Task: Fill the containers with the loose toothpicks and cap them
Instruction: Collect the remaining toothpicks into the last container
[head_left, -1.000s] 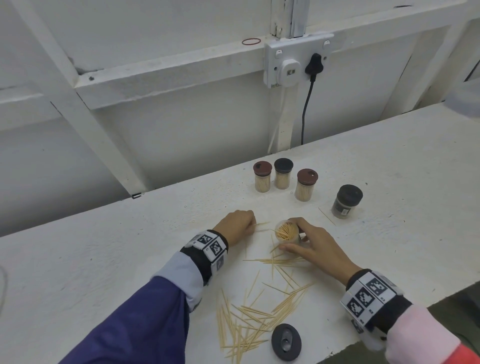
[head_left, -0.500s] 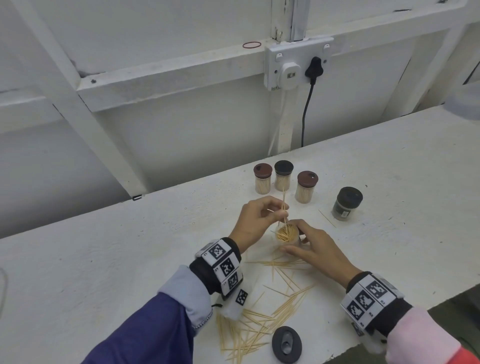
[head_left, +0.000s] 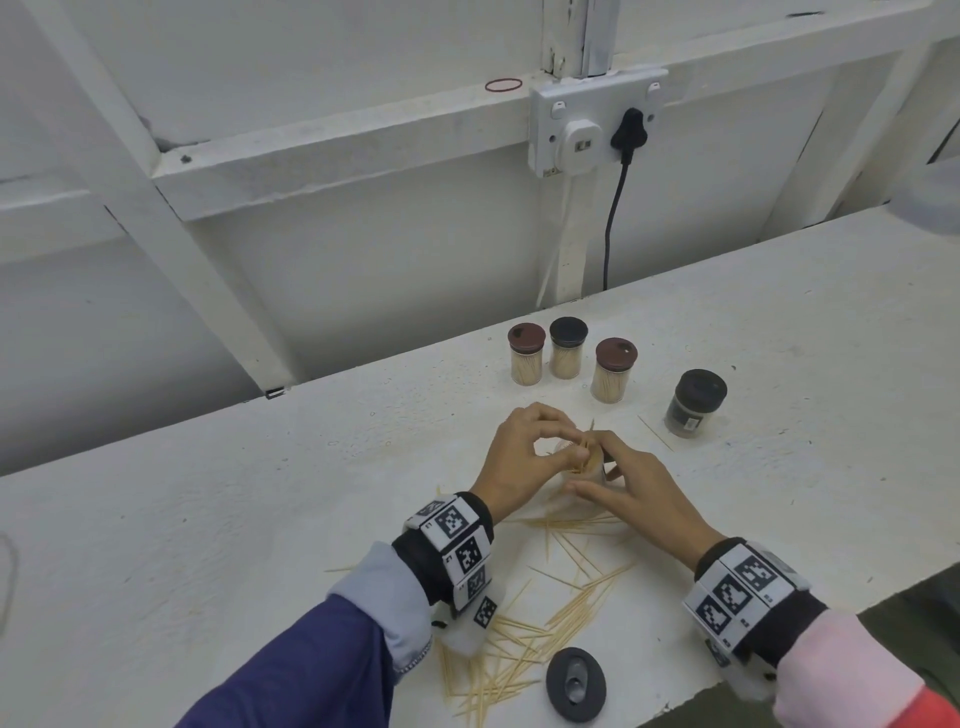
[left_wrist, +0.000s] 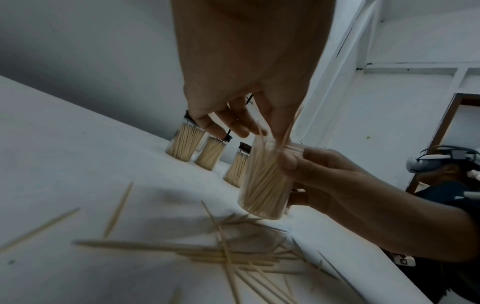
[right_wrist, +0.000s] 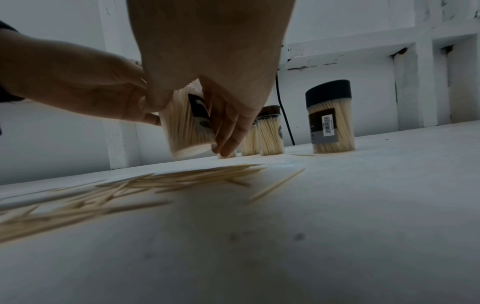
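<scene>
Right hand grips the open jar, tilted, its base just off the tabletop. Left hand pinches toothpicks at the jar's mouth. Loose toothpicks lie scattered near both wrists, beside a dark cap. Four capped jars stand behind, filled. The rightmost jar carries a dark label with a barcode; its print is illegible. The held jar's label text is blurred.

White bench; white framed wall, socket, black cable
</scene>
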